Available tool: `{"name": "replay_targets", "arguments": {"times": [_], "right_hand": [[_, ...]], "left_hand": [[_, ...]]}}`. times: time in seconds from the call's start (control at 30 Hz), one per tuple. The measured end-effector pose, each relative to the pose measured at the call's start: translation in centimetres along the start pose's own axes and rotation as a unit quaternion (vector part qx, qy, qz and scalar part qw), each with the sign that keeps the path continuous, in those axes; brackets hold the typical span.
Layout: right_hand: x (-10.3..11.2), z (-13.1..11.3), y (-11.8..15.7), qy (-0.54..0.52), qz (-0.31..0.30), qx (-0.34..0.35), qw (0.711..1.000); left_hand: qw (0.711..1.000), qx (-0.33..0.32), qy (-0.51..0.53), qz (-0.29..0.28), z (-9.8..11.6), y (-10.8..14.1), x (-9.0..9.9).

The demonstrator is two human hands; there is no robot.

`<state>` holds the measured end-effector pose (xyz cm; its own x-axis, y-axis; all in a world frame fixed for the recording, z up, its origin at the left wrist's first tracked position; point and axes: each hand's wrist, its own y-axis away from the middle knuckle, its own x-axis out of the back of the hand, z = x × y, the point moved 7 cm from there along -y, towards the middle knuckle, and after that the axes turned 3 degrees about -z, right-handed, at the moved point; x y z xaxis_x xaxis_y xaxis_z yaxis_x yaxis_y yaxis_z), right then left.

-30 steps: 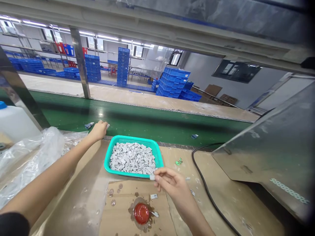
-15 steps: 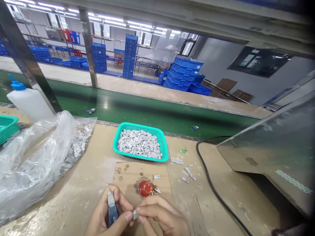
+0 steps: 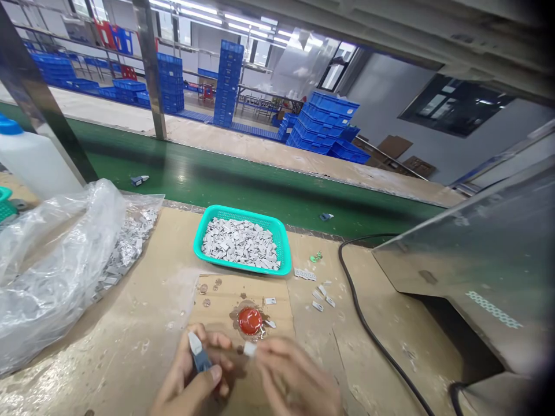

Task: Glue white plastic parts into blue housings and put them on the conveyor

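Observation:
A dark blue plastic part with a light grey tapered tip (image 3: 200,353) lies in my left hand (image 3: 186,375), the thumb pressed along it. My right hand (image 3: 295,370), blurred by motion, pinches a small light grey plastic piece (image 3: 250,349) in its fingertips. The two hands are a short gap apart. Just beyond them a red round dish (image 3: 250,321) sits in a wet patch on a cardboard sheet (image 3: 221,315). Farther off stands a turquoise basket (image 3: 286,254) filled with small grey pieces (image 3: 238,244).
On the left are a clear plastic bag (image 3: 65,266) of grey pieces and a white bottle (image 3: 34,167). Loose grey pieces (image 3: 318,305) lie right of the cardboard. A black cable (image 3: 362,312) curves down beside a metal housing (image 3: 468,242). A green belt (image 3: 191,176) runs behind.
My right hand has drawn away from my left, carrying the small grey piece with it. The two blue-and-grey parts on the belt have shifted left in view, along with the whole scene.

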<state>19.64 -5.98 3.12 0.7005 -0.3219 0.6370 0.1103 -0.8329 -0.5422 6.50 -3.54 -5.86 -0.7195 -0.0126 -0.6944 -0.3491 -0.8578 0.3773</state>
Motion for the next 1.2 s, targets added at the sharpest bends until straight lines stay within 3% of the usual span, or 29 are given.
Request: {"name": "replay_targets", "arguments": {"times": [0.07,0.17,0.3,0.37,0.73,1.2], "right_hand": [[0.5,1.4,-0.8,0.025,0.014,-0.019,0.999],[0.7,3.0,-1.4,0.036,0.027,-0.046,0.998],[-0.2,3.5,-0.8,0.012,0.005,-0.050,0.999],[-0.5,3.5,-0.4,0.009,0.005,-0.052,0.999],[-0.6,2.9,-0.4,0.015,0.018,-0.030,0.999],[0.3,1.5,-1.2,0.017,0.043,-0.021,0.999]], "left_hand": [[0.999,0.016,0.035,0.032,0.2,-1.0,1.0],[0.997,0.045,0.048,0.037,0.3,-2.0,1.8],[0.996,-0.077,-0.016,0.033,1.7,-1.3,1.8],[0.993,-0.101,-0.053,0.036,1.9,-0.5,1.5],[0.989,-0.041,-0.129,0.055,2.8,-0.1,1.5],[0.986,-0.061,-0.155,-0.014,2.3,-0.1,0.2]]}}
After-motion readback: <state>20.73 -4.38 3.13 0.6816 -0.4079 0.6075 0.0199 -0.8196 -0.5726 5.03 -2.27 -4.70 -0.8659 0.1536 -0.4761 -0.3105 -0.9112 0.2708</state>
